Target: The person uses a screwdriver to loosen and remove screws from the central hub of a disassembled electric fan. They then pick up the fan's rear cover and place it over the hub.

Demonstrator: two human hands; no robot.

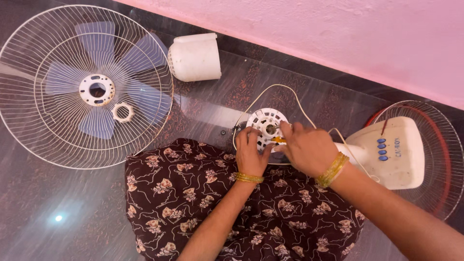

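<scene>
on the glossy floor, both hands point(285, 147) grip the round white motor housing point(266, 123).

A round wire fan guard point(29, 72) with pale blue blades point(99, 53) lies upper left, a white plastic housing point(194, 57) just beside it.

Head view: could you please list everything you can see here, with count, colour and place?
wire fan guard: one, white, floor at left
fan blade: one, pale blue, on that guard
plastic ring: one, white, on the guard
motor cover: one, white, by the pink wall
fan motor: one, white face, centre
fan base: one, cream, blue buttons, right
second guard: one, white, far right
left hand: on motor
right hand: on motor
</scene>
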